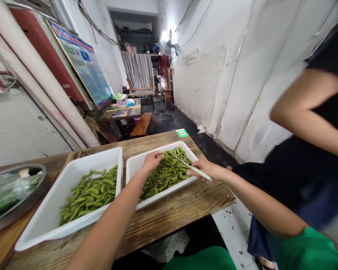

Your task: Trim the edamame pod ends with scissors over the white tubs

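Observation:
Two white trays of green soybean pods stand side by side on a wooden table. Over the right tray (132, 165), my left hand (152, 162) has its fingers pinched together at the far-left part of the pod heap, seemingly on a pod. Scissors (198, 171) with a pale green handle are in my right hand (210, 168), at that tray's right rim. Their thin metal blades point left over the pods (169, 170), toward my left hand. In the left tray (70, 172), plumper-looking loose pods (92, 191) lie in a pile.
A metal basin (41, 174) with bagged greens sits at the table's left end. A green code card (181, 133) lies at the far corner. Close on my right is another person in dark clothes (287, 165). Beyond are a bench (141, 124) and a cluttered table (126, 111).

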`<action>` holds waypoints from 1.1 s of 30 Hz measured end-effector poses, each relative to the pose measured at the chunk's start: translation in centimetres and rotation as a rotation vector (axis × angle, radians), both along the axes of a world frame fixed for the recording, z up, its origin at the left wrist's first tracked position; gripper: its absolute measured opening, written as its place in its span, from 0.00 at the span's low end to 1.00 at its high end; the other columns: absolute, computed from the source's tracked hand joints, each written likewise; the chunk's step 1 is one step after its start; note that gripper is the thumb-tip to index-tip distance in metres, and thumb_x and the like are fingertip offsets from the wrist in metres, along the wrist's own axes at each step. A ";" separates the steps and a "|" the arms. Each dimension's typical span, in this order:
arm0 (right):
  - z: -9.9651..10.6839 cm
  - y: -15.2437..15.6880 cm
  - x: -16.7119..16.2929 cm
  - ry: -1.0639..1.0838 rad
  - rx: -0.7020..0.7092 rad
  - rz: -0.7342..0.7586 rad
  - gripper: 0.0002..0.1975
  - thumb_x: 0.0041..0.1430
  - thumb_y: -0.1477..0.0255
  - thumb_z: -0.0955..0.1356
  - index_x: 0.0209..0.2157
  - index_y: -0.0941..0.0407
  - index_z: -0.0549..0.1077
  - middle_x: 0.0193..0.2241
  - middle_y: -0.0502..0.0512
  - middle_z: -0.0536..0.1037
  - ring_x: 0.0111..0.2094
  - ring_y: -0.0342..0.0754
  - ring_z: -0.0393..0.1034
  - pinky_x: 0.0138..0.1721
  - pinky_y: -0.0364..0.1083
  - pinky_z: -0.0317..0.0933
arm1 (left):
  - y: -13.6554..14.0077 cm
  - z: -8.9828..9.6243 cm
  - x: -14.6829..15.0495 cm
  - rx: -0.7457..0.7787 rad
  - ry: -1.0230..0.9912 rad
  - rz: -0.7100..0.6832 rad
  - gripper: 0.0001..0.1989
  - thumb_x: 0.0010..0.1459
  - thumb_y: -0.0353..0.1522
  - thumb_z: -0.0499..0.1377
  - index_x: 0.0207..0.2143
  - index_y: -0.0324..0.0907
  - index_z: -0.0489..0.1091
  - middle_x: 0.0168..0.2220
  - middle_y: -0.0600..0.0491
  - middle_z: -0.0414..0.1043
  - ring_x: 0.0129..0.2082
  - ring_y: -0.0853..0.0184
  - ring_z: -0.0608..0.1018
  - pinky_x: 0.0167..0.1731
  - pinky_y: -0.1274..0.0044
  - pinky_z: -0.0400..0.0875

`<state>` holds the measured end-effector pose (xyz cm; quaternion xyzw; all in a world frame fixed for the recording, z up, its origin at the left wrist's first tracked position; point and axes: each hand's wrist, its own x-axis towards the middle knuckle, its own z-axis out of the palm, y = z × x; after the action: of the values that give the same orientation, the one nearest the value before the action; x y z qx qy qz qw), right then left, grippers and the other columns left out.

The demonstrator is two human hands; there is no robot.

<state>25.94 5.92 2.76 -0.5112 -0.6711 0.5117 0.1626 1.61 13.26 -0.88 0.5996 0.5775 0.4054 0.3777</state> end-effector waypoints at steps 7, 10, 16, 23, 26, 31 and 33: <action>-0.4 0.4 -0.7 -0.048 0.084 0.028 0.23 0.42 0.51 0.69 0.25 0.58 0.65 0.14 0.44 0.63 0.14 0.38 0.58 0.13 0.38 0.54 | -3.0 2.1 0.2 -0.322 -0.525 -0.327 0.15 0.42 0.36 0.64 0.32 0.36 0.72 0.22 0.54 0.66 0.15 0.79 0.58 0.14 0.85 0.48; 0.3 0.1 -0.9 -0.060 0.221 0.110 0.22 0.45 0.51 0.67 0.27 0.58 0.67 0.17 0.46 0.64 0.18 0.39 0.60 0.19 0.38 0.55 | -3.8 2.2 0.8 -0.258 -0.429 -0.325 0.15 0.44 0.39 0.63 0.29 0.36 0.72 0.18 0.56 0.62 0.13 0.80 0.55 0.14 0.84 0.43; 1.5 -0.5 -1.0 -0.105 0.370 0.185 0.22 0.48 0.52 0.65 0.27 0.60 0.70 0.21 0.48 0.66 0.24 0.41 0.58 0.24 0.39 0.52 | -4.5 2.0 1.6 -0.096 -0.239 -0.352 0.15 0.47 0.41 0.59 0.23 0.37 0.70 0.11 0.60 0.56 0.13 0.78 0.55 0.16 0.82 0.47; 2.0 -0.7 -0.9 -0.223 0.443 0.137 0.21 0.48 0.54 0.66 0.26 0.60 0.71 0.20 0.48 0.65 0.24 0.41 0.58 0.24 0.39 0.51 | -4.6 2.1 1.5 -0.028 -0.225 -0.301 0.15 0.47 0.42 0.59 0.25 0.38 0.69 0.12 0.61 0.55 0.13 0.78 0.54 0.16 0.82 0.46; 1.8 -0.8 -0.9 -0.214 0.468 0.131 0.21 0.48 0.54 0.66 0.25 0.60 0.70 0.19 0.47 0.63 0.23 0.41 0.57 0.24 0.39 0.50 | -4.7 1.9 1.5 -0.009 -0.190 -0.322 0.15 0.48 0.42 0.58 0.23 0.38 0.67 0.11 0.61 0.53 0.13 0.77 0.54 0.17 0.82 0.46; 1.0 -0.4 -1.0 -0.243 0.494 0.076 0.22 0.46 0.53 0.66 0.20 0.60 0.69 0.16 0.46 0.60 0.21 0.40 0.54 0.21 0.38 0.46 | -4.9 1.8 1.7 -0.034 -0.190 -0.355 0.15 0.48 0.42 0.58 0.23 0.37 0.68 0.12 0.61 0.53 0.13 0.77 0.54 0.16 0.82 0.46; 0.9 -0.2 -1.0 -0.233 0.491 0.058 0.22 0.45 0.53 0.67 0.18 0.60 0.68 0.15 0.46 0.58 0.20 0.39 0.53 0.20 0.38 0.46 | -4.9 1.8 1.7 -0.050 -0.234 -0.337 0.14 0.47 0.40 0.59 0.24 0.37 0.68 0.12 0.61 0.54 0.13 0.78 0.55 0.16 0.82 0.46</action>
<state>24.96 5.69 3.66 -0.4925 -0.8037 0.2755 0.1887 3.32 8.37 0.90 0.6268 0.4310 0.3891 0.5195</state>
